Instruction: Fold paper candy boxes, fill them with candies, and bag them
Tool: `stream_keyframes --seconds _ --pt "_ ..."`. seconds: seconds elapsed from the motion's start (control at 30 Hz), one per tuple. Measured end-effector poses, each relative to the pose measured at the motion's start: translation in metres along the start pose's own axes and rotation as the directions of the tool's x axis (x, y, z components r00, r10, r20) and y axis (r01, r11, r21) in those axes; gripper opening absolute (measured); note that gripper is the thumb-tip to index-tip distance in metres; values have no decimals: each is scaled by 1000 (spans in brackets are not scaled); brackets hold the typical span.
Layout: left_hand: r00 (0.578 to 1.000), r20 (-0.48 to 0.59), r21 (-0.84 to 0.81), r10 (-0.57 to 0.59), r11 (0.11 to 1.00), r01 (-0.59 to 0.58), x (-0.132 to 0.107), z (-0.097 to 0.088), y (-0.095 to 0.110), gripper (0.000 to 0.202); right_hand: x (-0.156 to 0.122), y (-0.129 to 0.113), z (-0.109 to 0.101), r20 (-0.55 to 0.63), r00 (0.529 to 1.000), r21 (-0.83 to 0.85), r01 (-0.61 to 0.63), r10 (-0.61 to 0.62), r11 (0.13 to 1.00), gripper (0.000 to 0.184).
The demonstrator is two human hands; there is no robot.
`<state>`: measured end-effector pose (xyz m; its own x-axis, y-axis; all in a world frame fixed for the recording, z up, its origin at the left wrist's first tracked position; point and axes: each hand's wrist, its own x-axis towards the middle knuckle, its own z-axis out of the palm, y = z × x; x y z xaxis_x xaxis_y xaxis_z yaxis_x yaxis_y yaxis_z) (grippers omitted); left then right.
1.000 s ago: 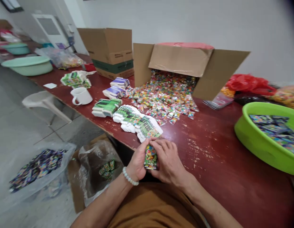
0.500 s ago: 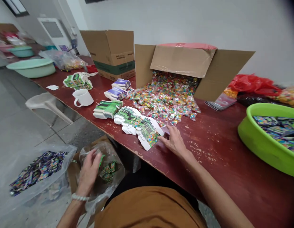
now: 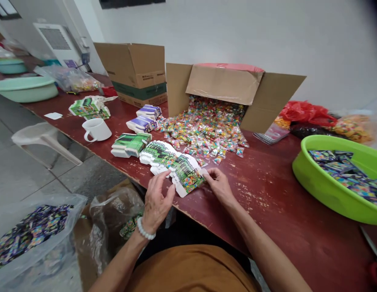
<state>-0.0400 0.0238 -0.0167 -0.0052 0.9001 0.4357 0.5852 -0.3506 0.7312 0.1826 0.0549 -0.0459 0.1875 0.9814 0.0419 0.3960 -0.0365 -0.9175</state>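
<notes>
A fanned row of flat green printed cartons (image 3: pixel 188 172) lies on the dark red table (image 3: pixel 249 219). My right hand (image 3: pixel 219 185) pinches the right-hand corner of the front carton between thumb and fingers. At the near left edge of the fan is my left hand (image 3: pixel 159 198), with a bead bracelet on the wrist; its fingers are apart and nothing shows in them. Behind the cartons, small clear packets of colourful candy (image 3: pixel 203 132) spill from a cardboard box (image 3: pixel 221 83) lying on its side. A stack of green cartons (image 3: pixel 132 144) rests left of the fan.
A white mug (image 3: pixel 98 129) and purple cartons (image 3: pixel 142 123) stand further left. To the right is a lime green basin (image 3: pixel 334 190) of dark packets, with scissors (image 3: pixel 372 243) near it. Below the table edge, plastic bags (image 3: pixel 107 227) hold more packets. A white stool (image 3: pixel 46 140) stands at left.
My left hand has come up from the bag in the box below to the fanned cartons. My right hand stays at the front carton's corner. The view has shifted slightly.
</notes>
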Motion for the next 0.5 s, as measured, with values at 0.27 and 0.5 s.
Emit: stream_keyframes --seconds 0.27,0.5 --pt "450 888 -439 93 464 770 6 1 39 53 -24 -52 -34 419 889 459 -33 -183 888 27" --pt "411 886 -453 214 214 865 -19 13 42 59 -39 -67 -31 444 876 534 -88 -190 841 21"
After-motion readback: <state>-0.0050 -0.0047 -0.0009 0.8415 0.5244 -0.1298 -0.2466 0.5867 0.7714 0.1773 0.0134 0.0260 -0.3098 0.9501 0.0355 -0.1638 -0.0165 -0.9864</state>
